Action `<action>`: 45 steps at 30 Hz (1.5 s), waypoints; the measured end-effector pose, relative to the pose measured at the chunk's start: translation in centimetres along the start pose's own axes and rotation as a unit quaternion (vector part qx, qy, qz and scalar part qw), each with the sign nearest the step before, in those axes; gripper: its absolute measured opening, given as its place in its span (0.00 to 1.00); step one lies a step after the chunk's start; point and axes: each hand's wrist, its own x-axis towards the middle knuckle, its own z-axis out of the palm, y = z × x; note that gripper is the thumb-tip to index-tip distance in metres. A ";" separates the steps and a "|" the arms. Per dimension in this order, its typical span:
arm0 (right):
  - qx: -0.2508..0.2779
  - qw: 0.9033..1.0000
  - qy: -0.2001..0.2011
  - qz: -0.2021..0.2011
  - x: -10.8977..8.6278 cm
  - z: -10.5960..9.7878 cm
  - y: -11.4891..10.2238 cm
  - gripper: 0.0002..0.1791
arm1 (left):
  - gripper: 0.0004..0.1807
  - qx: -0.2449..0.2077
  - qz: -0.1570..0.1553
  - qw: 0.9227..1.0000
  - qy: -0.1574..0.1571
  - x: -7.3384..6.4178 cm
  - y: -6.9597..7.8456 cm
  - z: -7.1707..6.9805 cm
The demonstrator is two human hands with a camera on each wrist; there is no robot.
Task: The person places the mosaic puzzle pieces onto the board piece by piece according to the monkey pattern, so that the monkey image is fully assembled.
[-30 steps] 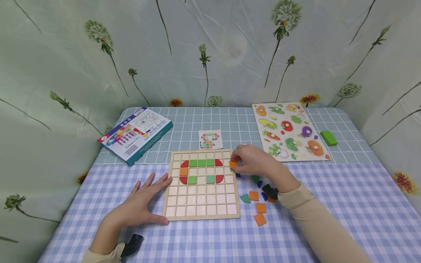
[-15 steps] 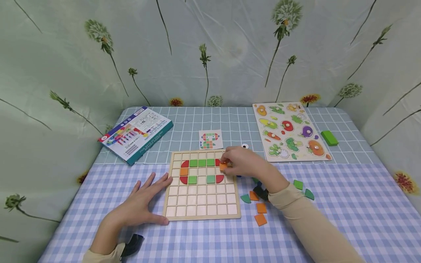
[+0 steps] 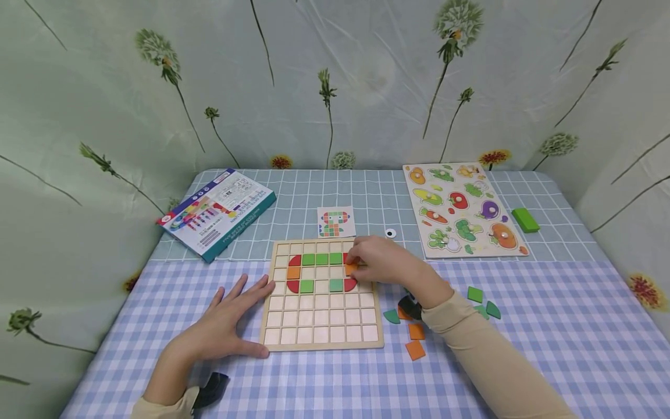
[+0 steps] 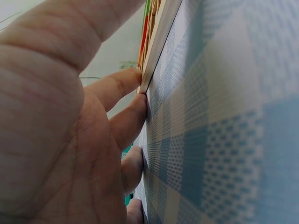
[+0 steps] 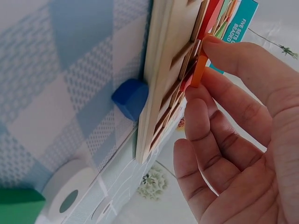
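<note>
Head view: the right hand (image 3: 384, 260) is pinching an orange tile (image 3: 350, 269) between near and far red tiles (image 3: 349, 285) at the right of the board (image 3: 321, 319); the left hand (image 3: 222, 327) is resting at the left edge, fingers spread wide.

Left wrist view: fingertips are touching the board's side.

Right wrist view: thumb and finger are gripping the tile's edges. It is looking light, stiff, possibly slippery; opposite edges are likely offering the best hold.

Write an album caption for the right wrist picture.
A right hand pinches an orange tile at a wooden grid board, with a blue piece beside its edge.
</note>
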 end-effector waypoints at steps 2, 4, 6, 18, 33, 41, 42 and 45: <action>0.000 1.000 -0.002 -0.001 0.0 0.0 -0.1 0.11 | 0.67 0.000 -0.001 1.000 -0.001 0.0 0.0 0.0; -0.001 1.000 -0.004 -0.004 0.1 0.0 -0.1 0.11 | 0.67 -0.001 -0.002 1.000 -0.002 0.0 0.1 0.0; -0.004 1.000 -0.005 -0.006 0.1 0.0 -0.2 0.09 | 0.67 -0.001 -0.002 1.000 -0.001 0.0 0.1 0.0; -0.004 1.000 -0.009 -0.010 0.1 0.0 -0.2 0.06 | 0.67 0.000 0.000 1.000 -0.001 0.0 0.0 0.0; 0.026 0.999 -0.007 -0.022 0.0 -0.2 0.1 0.05 | 0.67 0.003 0.001 1.000 0.001 0.0 0.0 0.0; 0.113 0.993 0.013 0.007 -0.7 -1.4 1.6 0.08 | 0.67 0.003 0.004 1.000 0.001 -0.1 0.1 0.1; 0.113 0.993 0.018 0.016 -0.8 -1.7 1.9 0.10 | 0.67 0.002 0.004 1.000 0.001 -0.1 0.1 0.1; 0.104 0.993 0.037 0.041 -1.3 -2.5 2.8 0.12 | 0.67 0.000 0.005 1.000 0.001 -0.1 0.1 0.0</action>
